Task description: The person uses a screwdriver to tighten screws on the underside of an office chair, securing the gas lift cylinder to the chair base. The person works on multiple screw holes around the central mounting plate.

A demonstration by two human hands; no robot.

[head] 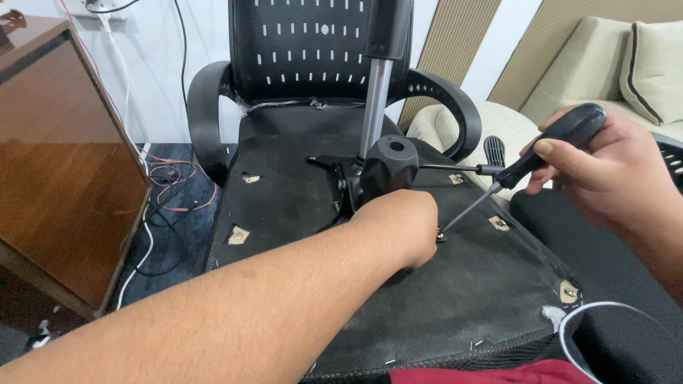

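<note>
1. Head view: the black office chair (pixel 299 185) lies tipped over, its fabric-covered seat underside facing up, so the metal mounting plate and chrome gas cylinder (pixel 375 107) are reachable.
2. The right hand (pixel 605 167) is closed around the black-handled screwdriver (pixel 526 167), tip angled down at a screw (pixel 441 235) beside the plate.
3. The left hand (pixel 398 227) is curled closed against the mechanism, apparently steadying it; whether it grips anything cannot be told.

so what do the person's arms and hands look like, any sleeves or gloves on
Both are bare. The left hand has no glove, and its forearm is uncovered the whole way to the bottom edge of the view. The right hand is also ungloved, with no ring, watch or sleeve in sight.
</note>
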